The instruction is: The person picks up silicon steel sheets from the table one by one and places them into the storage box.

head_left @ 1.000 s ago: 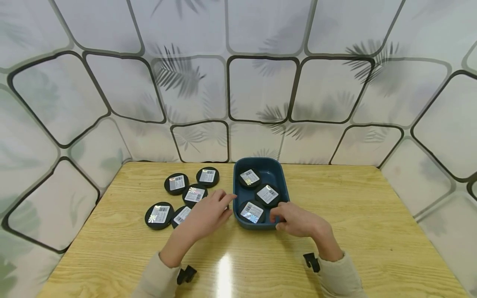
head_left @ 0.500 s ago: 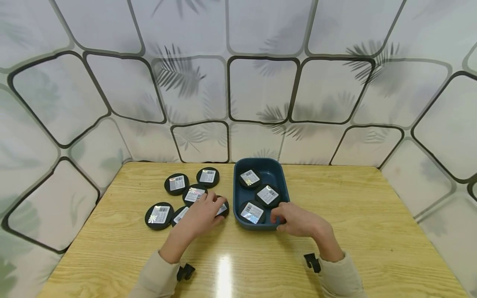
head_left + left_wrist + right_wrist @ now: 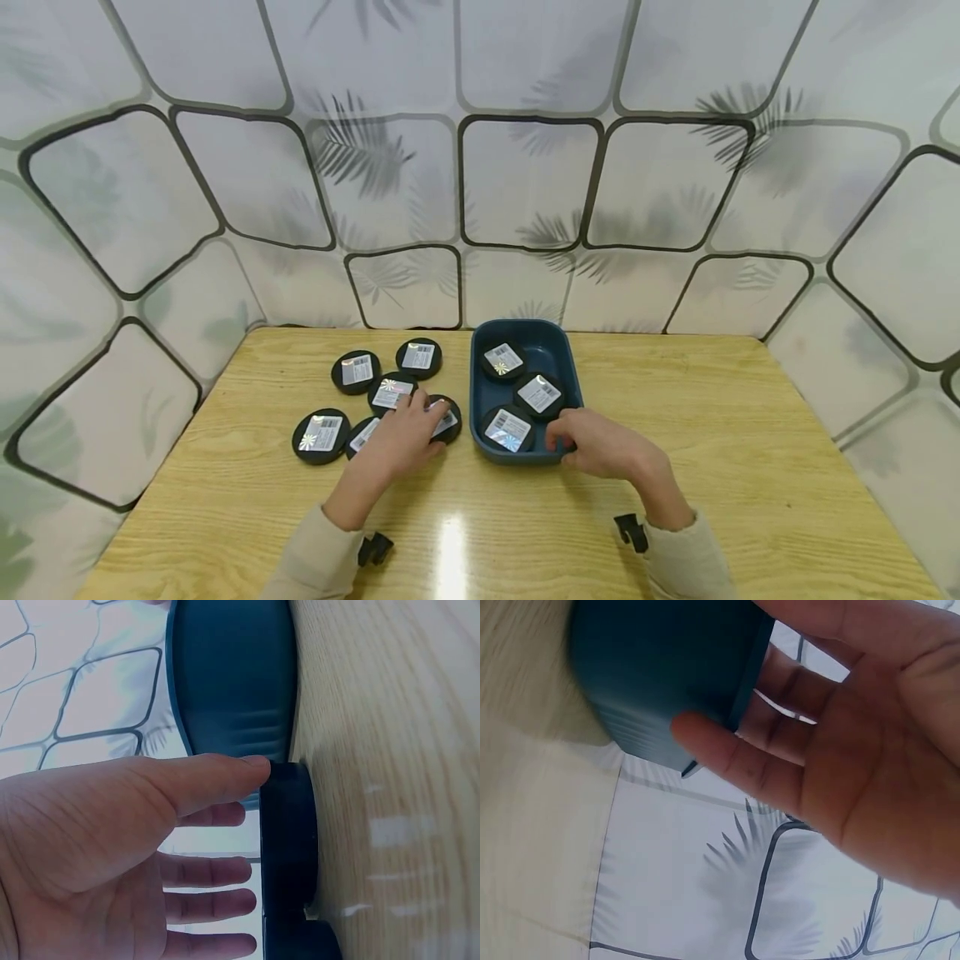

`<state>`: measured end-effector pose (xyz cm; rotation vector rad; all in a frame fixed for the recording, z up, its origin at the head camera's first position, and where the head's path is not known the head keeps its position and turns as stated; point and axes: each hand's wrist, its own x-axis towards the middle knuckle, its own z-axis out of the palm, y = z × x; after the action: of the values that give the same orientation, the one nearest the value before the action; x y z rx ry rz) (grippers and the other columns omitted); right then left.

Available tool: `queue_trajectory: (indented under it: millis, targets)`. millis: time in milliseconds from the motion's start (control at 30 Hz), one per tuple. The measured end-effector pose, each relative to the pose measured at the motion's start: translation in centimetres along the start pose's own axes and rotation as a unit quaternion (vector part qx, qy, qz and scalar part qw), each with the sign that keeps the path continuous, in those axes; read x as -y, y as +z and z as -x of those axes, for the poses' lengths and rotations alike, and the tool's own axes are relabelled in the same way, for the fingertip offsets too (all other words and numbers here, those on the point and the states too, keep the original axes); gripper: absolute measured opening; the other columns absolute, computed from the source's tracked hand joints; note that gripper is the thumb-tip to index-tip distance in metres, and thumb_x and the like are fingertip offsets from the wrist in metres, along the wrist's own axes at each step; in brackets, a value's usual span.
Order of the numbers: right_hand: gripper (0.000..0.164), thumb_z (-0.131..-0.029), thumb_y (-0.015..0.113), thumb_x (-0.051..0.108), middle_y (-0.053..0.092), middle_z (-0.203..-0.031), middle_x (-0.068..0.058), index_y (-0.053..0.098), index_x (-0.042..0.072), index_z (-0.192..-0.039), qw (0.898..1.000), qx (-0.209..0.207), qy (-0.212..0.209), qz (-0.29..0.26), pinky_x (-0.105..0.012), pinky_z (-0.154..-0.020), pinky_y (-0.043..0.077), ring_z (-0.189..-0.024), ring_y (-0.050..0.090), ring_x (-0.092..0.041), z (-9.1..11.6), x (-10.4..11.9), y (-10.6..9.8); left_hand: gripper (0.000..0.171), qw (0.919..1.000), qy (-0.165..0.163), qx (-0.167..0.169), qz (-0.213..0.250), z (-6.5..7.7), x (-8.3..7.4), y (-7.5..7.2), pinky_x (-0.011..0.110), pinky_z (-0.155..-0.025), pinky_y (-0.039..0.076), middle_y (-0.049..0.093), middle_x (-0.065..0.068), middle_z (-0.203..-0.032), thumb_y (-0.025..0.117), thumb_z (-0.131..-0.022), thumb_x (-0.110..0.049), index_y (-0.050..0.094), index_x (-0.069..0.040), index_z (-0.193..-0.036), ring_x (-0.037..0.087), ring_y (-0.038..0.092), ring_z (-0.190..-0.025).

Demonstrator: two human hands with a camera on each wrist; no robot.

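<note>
My left hand [image 3: 401, 437] lies over a round black disc [image 3: 450, 425] with a white barcode label, on the table left of the bin. In the left wrist view the thumb tip is right at the edge of the thick disc [image 3: 289, 832], and the other fingers extend straight towards its face. At the near right corner of the dark blue bin [image 3: 547, 360], my right hand [image 3: 600, 443] grips the wall, some fingers inside the rim. The right wrist view shows the bin's outer wall [image 3: 660, 667] with fingers over its edge. Three labelled discs [image 3: 508, 429] lie inside the bin.
Several more labelled black discs [image 3: 321, 435] are grouped on the wooden table [image 3: 712, 467] to the left. One disc [image 3: 363, 435] is partly covered by my left hand. A patterned curtain [image 3: 525, 183] closes off the back and sides.
My left hand has drawn back left from the bin's edge and come down on the nearest disc, which now shows more. The right hand stays at the bin's corner.
</note>
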<state>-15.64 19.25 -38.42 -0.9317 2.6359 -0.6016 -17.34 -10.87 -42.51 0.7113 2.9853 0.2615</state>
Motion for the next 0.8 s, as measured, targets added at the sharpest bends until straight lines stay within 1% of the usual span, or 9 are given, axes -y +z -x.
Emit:
queue_trajectory:
  millis: [133,233,367,433,633,800]
  targets:
    - [0.019,-0.083,0.070,-0.002,0.057,-0.091,0.002,0.071,0.013,-0.094,1.000,-0.019,0.007,0.009,-0.032,-0.072,0.049,-0.081,0.054,-0.013,0.5,-0.3,0.6,0.050,1.0000,-0.005,0.004,0.001,-0.1,0.0,0.2,0.054,-0.080,0.051,0.050,0.021,-0.122,0.075,-0.089,-0.027,0.056,-0.011,-0.132,0.039,0.050,-0.108]
    - [0.019,-0.083,0.073,-0.001,0.058,-0.094,0.004,0.071,0.014,-0.095,0.999,-0.041,0.009,0.025,-0.033,-0.074,0.051,-0.085,0.056,-0.013,0.8,-0.6,1.3,0.050,0.9999,-0.015,0.005,0.000,-0.2,0.0,0.4,0.054,-0.080,0.051,0.050,0.022,-0.122,0.076,-0.088,-0.027,0.057,-0.012,-0.131,0.039,0.050,-0.109]
    - [0.022,-0.082,0.076,0.000,0.054,-0.093,0.005,0.067,0.016,-0.094,0.996,-0.070,0.006,0.050,-0.032,-0.074,0.051,-0.084,0.054,-0.012,1.0,-0.7,1.9,0.050,0.9997,-0.023,0.005,-0.002,-0.1,0.0,0.4,0.054,-0.080,0.051,0.050,0.021,-0.122,0.076,-0.088,-0.027,0.057,-0.011,-0.131,0.039,0.050,-0.109]
    - [0.024,-0.081,0.076,-0.001,0.052,-0.092,0.006,0.064,0.017,-0.092,0.994,-0.087,-0.002,0.063,-0.031,-0.072,0.050,-0.082,0.052,-0.011,1.1,-0.8,2.2,0.050,0.9996,-0.027,0.005,0.001,-0.1,0.0,0.4,0.053,-0.079,0.051,0.049,0.021,-0.122,0.076,-0.088,-0.027,0.056,-0.011,-0.131,0.038,0.049,-0.108]
    - [0.033,-0.074,0.078,-0.007,0.049,-0.086,0.007,0.059,0.018,-0.085,0.983,-0.143,-0.048,0.101,-0.028,-0.065,0.048,-0.076,0.049,-0.009,1.1,-0.9,2.8,0.050,0.9996,-0.028,0.003,0.001,-0.1,0.0,0.6,0.053,-0.079,0.051,0.049,0.020,-0.124,0.075,-0.089,-0.028,0.055,-0.012,-0.132,0.037,0.049,-0.108]
    - [0.034,-0.073,0.078,-0.007,0.048,-0.085,0.007,0.058,0.018,-0.085,0.980,-0.157,-0.051,0.112,-0.027,-0.063,0.046,-0.076,0.048,-0.009,1.1,-1.1,3.2,0.052,0.9996,-0.028,0.004,-0.006,-0.2,0.0,0.5,0.053,-0.080,0.051,0.049,0.021,-0.127,0.076,-0.088,-0.029,0.055,-0.012,-0.132,0.037,0.049,-0.110]
